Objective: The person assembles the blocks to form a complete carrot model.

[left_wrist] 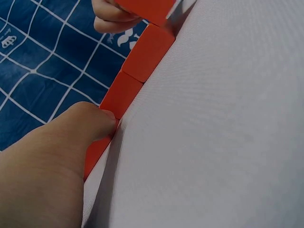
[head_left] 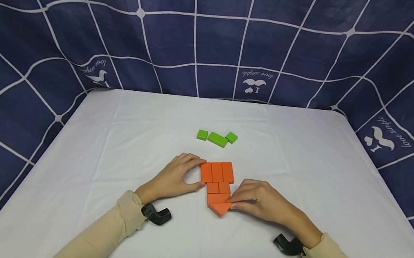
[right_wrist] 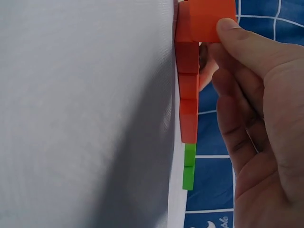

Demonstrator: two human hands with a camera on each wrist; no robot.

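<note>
Flat orange blocks lie close together on the white table: a row of three upright oblong blocks [head_left: 217, 172], two smaller blocks [head_left: 218, 187] below them, and a wider block [head_left: 217, 198] nearest the person. My left hand [head_left: 173, 174] rests at the left side of the row, its thumb and index fingertip touching the leftmost oblong block [head_left: 206, 172]. My right hand [head_left: 258, 199] pinches another orange block [right_wrist: 206, 21] between thumb and fingers. That block is tilted and raised over the near end of the wider block; fingers hide part of it.
Beyond the orange blocks lie a green oblong block [head_left: 218, 139] and two small green blocks, one left [head_left: 202, 135] and one right [head_left: 231, 137]. A navy curtain with white grid lines [head_left: 219, 39] hangs behind the white-covered table [head_left: 145, 121]. Each wrist bears a black camera mount [head_left: 156, 214].
</note>
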